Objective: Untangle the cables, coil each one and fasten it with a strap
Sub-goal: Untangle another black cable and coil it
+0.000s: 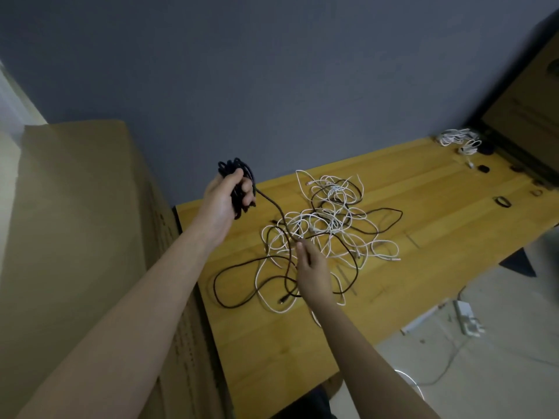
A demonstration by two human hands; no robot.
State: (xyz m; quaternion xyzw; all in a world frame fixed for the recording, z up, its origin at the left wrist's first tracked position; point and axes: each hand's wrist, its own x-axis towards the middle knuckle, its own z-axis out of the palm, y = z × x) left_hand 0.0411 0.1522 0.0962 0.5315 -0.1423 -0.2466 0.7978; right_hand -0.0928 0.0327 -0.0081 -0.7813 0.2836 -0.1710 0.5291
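"Where can a hand go?"

"The near part of the yellow wooden table (272, 352) is bare, and so is the stretch right of the messy pile of white and black cables (326, 231)."

"What is in the way?"

"That pile fills the middle. Small coiled white cables (458, 139) sit at the far right corner. A big brown cardboard box (75, 237) stands against the left edge."

Black coil (239, 189) held aloft; white and black tangle (326, 225) on table.

Wooden table (423, 189), tangled black and white cables (329, 225), white coils (458, 137) far corner, possibly straps (502, 202)
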